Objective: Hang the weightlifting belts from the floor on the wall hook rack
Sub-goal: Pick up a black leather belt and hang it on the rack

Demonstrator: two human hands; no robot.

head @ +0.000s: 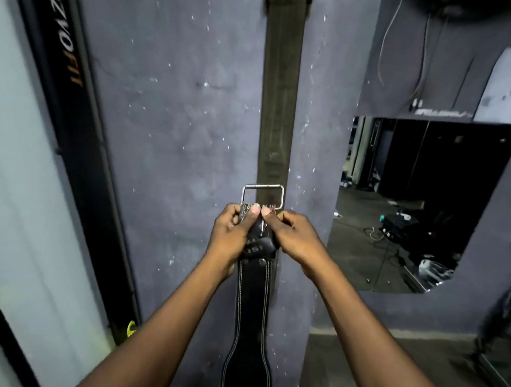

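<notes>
Both hands are up at the wall [177, 127]. The left hand [230, 231] and the right hand [293, 235] grip the buckle end of the black belt [252, 314], thumbs pressed side by side on its face and fingers curled round behind. The steel buckle [262, 194] stands just above the thumbs, and the rest of the belt hangs straight down between the forearms towards the floor. Behind it an olive belt [280, 104] hangs flat on the wall from the hook rack [266, 0], which barely shows at the top edge.

The risk lies in the lift. The rack sits well above the buckle, and the spot in view is already taken by the olive belt, so the frame could catch on that strap or nudge it off. The loose prongs under the thumbs could swing across the opening and block the hook. A shallow catch might let the belt's own weight drag it off again.
</notes>
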